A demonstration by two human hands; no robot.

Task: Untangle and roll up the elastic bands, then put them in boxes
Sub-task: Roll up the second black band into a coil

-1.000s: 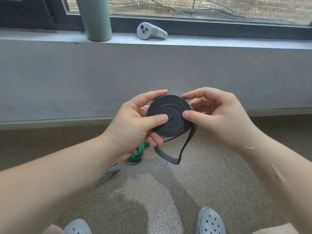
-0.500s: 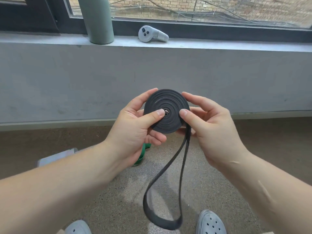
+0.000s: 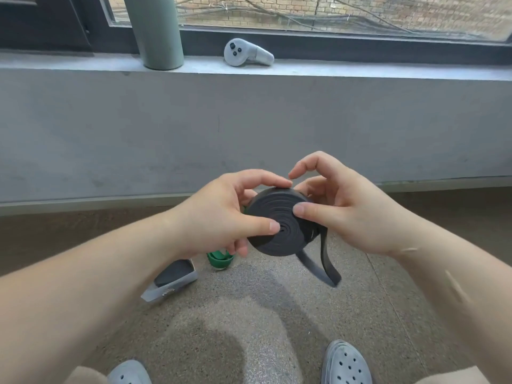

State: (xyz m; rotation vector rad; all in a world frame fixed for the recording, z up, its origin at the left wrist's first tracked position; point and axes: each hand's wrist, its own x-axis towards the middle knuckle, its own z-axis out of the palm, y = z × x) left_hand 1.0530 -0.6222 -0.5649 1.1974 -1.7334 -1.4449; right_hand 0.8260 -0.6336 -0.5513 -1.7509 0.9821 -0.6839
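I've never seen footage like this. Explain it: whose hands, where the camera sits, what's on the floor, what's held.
No machine here: a person wears a head camera looking down at their own hands. The left hand and right hand grip a black band, mostly wound into a flat coil, thumbs on its face; a short loop hangs loose below. On the floor lie a green band and a box with a dark roll inside. The shoes show at the bottom. On the sill are a cylinder and a controller.
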